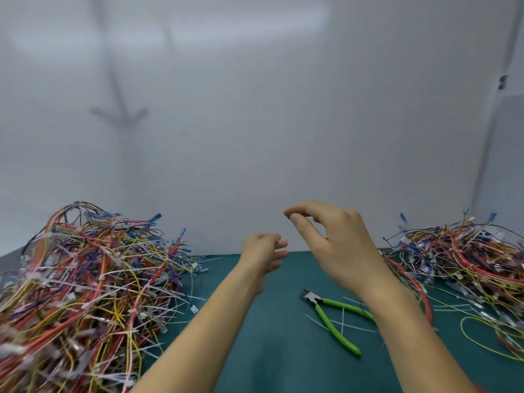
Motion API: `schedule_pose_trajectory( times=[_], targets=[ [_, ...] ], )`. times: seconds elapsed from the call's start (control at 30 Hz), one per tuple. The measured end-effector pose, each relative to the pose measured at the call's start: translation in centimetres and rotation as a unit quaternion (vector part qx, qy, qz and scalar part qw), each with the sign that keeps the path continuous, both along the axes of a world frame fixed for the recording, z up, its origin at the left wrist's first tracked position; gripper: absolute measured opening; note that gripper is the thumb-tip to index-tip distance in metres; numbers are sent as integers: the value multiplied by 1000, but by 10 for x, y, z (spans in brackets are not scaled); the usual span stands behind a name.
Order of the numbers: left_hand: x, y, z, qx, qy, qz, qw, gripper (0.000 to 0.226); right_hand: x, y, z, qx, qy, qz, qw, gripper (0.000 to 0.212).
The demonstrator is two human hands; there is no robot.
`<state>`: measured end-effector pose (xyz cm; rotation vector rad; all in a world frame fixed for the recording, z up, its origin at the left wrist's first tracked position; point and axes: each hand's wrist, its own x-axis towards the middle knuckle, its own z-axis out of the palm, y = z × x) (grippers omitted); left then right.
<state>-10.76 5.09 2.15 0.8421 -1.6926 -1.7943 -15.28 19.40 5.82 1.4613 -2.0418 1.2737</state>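
Observation:
Both my hands are raised over the green mat (pixel 278 364), in front of the white wall. My left hand (pixel 262 255) is motion-blurred, its fingers loosely bent and pointing right, with nothing in it. Slightly higher and to the right, my right hand (pixel 331 242) has its fingers curled, the thumb tip and forefinger tip meeting. I see nothing between them. Green-handled cutters (pixel 331 319) lie on the mat below my right wrist, jaws pointing left. A big tangle of coloured wire harnesses (pixel 85 293) fills the left side, and a second pile (pixel 465 259) lies at the right.
Loose white cable ties (pixel 343 324) lie scattered around the cutters and along the edge of the left pile. A yellow wire loop (pixel 482 336) trails from the right pile toward the front. A white wall stands right behind the mat.

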Motion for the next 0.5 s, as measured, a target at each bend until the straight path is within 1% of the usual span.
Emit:
schedule_pose_trajectory(
  times=[0.03,0.07,0.1,0.13,0.17,0.2,0.23,0.27,0.33,0.4,0.43,0.47,0.5],
  targets=[
    [5,-9,-1,-28,-12,14,999,16,1,-1,-1,3,4,2,1000,21],
    [12,-20,-1,-89,-39,39,994,19,1,-2,-2,6,8,5,1000,20],
    [21,-35,-3,-196,-88,73,974,22,2,-3,-3,10,10,7,1000,20],
    [32,-52,-2,-330,-167,106,923,23,3,-3,-4,13,11,9,1000,20],
    [44,-65,1,-447,-245,134,849,24,3,-3,-4,14,12,12,1000,20],
    [56,-75,7,-534,-306,162,771,25,4,-3,-4,15,13,14,1000,20],
    [66,-80,14,-587,-355,184,704,25,4,-4,-4,14,16,15,1000,20],
    [75,-85,21,-611,-402,204,651,26,5,-4,-4,15,20,16,1000,20],
    [94,-94,38,-619,-481,235,575,30,7,-5,-4,16,27,18,999,19],
    [112,-102,54,-610,-525,272,528,35,9,-6,-4,21,30,20,999,19],
    [121,-105,62,-594,-541,284,523,39,10,-6,-4,23,32,21,999,19],
    [129,-110,69,-570,-551,295,534,43,10,-6,-4,25,34,21,999,19],
    [136,-115,75,-540,-554,304,557,46,10,-5,-5,27,35,21,999,20]
  ],
)
